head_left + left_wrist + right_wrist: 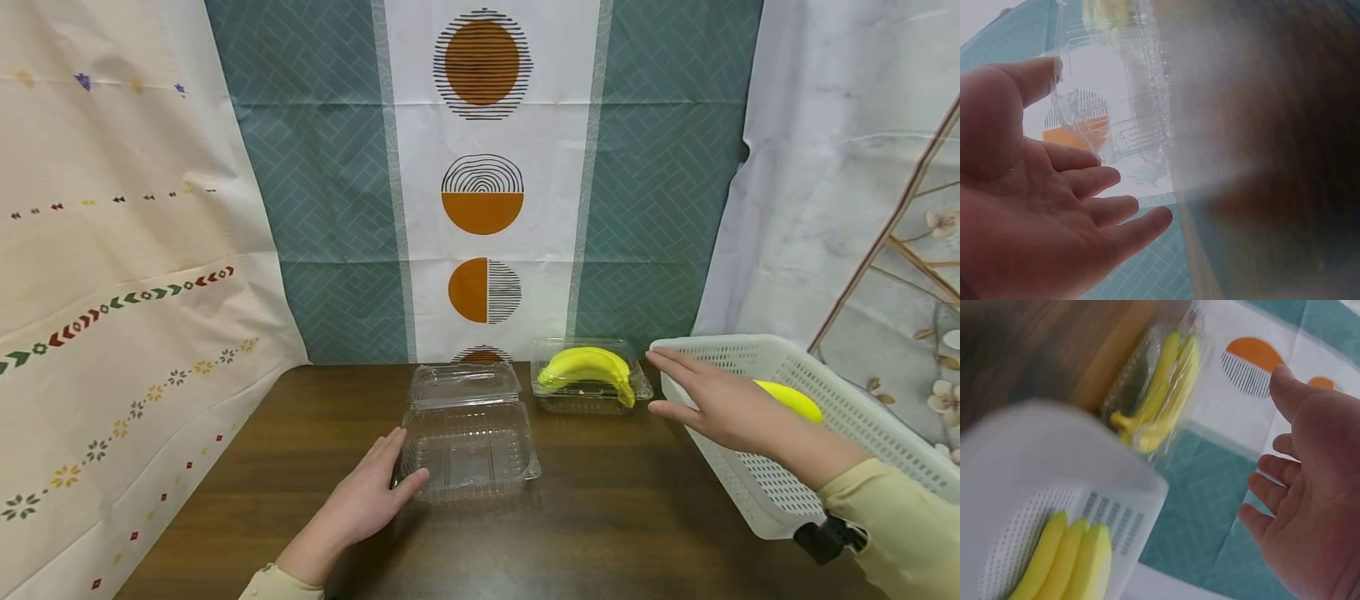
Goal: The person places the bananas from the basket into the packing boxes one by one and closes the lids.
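My left hand (363, 497) is at the left side of a clear plastic clamshell box (468, 450), fingers straight, thumb and fingertips right at its rim. That box stands with its lid (465, 385) folded back and nothing inside. My right hand (723, 406) reaches over the white basket (757, 500), fingers extended and holding nothing. Inside the basket lies a bunch of yellow bananas (1069, 562), partly hidden by my right arm in the head view. Another bunch of bananas (588, 371) sits in a second clear clamshell box (573, 406) at the back of the table.
The brown wooden table (600, 533) ends at a patterned curtain (330, 208) behind the boxes. Cream cloth (135, 333) hangs on the left and a floral cloth (855, 208) on the right, close beside the basket. A black wrist device (825, 537) is on my right sleeve.
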{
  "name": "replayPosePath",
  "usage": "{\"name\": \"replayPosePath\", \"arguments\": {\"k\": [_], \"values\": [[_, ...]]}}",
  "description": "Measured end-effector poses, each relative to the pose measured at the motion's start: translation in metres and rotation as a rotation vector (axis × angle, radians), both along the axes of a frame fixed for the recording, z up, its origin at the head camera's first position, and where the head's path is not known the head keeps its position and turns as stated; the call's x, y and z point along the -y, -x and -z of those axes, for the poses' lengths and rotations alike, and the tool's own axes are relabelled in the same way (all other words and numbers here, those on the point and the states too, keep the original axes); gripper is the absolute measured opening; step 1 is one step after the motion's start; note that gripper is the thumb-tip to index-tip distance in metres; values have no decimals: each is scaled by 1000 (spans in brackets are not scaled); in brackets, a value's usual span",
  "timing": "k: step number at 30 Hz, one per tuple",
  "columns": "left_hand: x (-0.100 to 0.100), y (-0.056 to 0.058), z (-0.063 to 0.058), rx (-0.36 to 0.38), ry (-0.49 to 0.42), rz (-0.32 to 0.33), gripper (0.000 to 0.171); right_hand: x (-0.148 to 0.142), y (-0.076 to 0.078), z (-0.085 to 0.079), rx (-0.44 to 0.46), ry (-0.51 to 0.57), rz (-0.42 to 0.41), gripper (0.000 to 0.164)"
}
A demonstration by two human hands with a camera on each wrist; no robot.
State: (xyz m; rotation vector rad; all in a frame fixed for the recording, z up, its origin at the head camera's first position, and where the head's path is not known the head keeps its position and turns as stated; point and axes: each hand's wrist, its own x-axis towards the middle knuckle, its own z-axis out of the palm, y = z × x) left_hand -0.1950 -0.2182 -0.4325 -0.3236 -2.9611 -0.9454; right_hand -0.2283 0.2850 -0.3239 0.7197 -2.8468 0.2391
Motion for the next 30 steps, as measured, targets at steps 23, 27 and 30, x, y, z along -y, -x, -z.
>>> {"name": "replayPosePath", "arguments": {"k": [23, 27, 30], "values": [[0, 1, 0, 6, 1, 2, 89, -66, 19, -1, 40, -51, 132, 86], [0, 1, -1, 7, -1, 3, 89, -78, 21, 1, 49, -48, 138, 87], [0, 1, -1, 5, 0, 5, 89, -86, 23, 1, 54, -63, 152, 87]]}}
